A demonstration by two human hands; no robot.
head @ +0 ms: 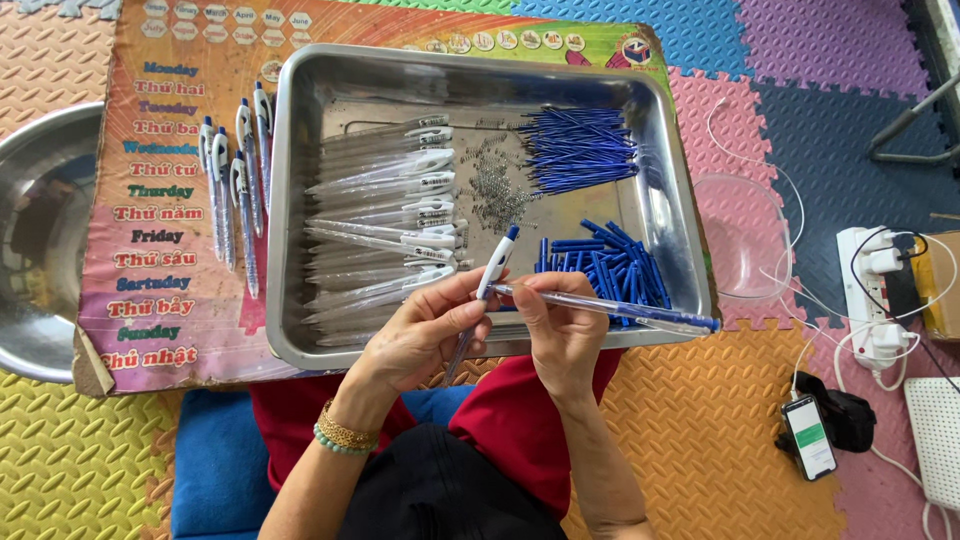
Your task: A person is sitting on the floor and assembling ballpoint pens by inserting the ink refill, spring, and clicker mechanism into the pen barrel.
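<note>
Over the near edge of the shiny steel tray (300, 250), our left hand (420, 335) pinched the white-and-blue pen top with its clip (497, 262), its long axis tilted up and away toward the tray's middle. Our right hand (560, 330) closed its grip on the clear plastic pen barrel with the blue refill (610, 308), which lay nearly level, tip toward the tray's right edge. The two parts crossed just between the fingertips, wrists bent inward above the red lap.
</note>
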